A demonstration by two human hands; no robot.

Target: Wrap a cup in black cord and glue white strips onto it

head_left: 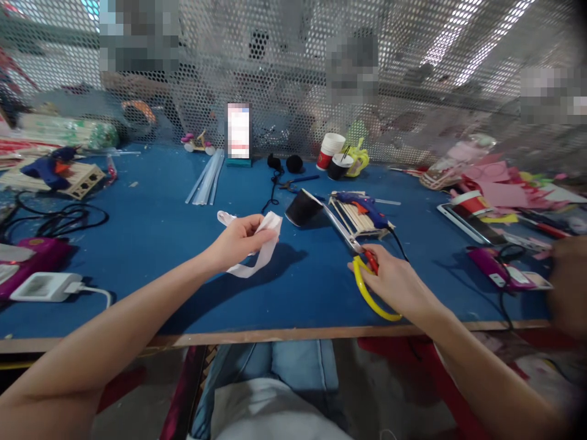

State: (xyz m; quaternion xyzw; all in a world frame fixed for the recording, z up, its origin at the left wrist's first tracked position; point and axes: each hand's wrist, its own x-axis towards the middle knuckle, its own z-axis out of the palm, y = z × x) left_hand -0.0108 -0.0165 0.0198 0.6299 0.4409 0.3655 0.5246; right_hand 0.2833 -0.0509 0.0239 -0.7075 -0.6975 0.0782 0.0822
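The person's left hand (236, 241) is hovering over the middle of the blue desk (151, 226), its fingers (259, 235) pinching a white ribbon (263, 256) -- a flat, pale, limp strip; one short end is poking out to the left behind the knuckles, while the rest is folding over the fingertips and drooping in a loop down toward the desk's near edge. The right hand (394, 281) is resting further right, close to that edge, its fingers curled around the handles of a pair of scissors (353, 244) -- a yellow loop and a red one; the silver blades are looking closed and are pointing away from the person and leftward, their long axis running diagonally toward a black spool (302, 208); a blue glue gun (367, 209) is lying just beyond the blades.
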